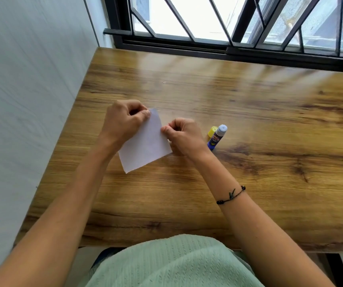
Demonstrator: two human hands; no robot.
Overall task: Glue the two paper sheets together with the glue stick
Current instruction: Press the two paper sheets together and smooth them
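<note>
We see the left hand (125, 121) and right hand (184, 133) pinching the white paper (145, 146) at its far edges, uncapped glue stick (217, 136) just right.

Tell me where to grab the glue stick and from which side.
Grip the glue stick around its blue barrel, coming from the right: it stands uncapped, so avoid the exposed tip, and the right hand and yellow cap crowd its left.

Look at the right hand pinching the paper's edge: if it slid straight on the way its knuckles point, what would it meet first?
Probably the left hand, across the paper that the right hand already pinches; depth is uncertain.
</note>
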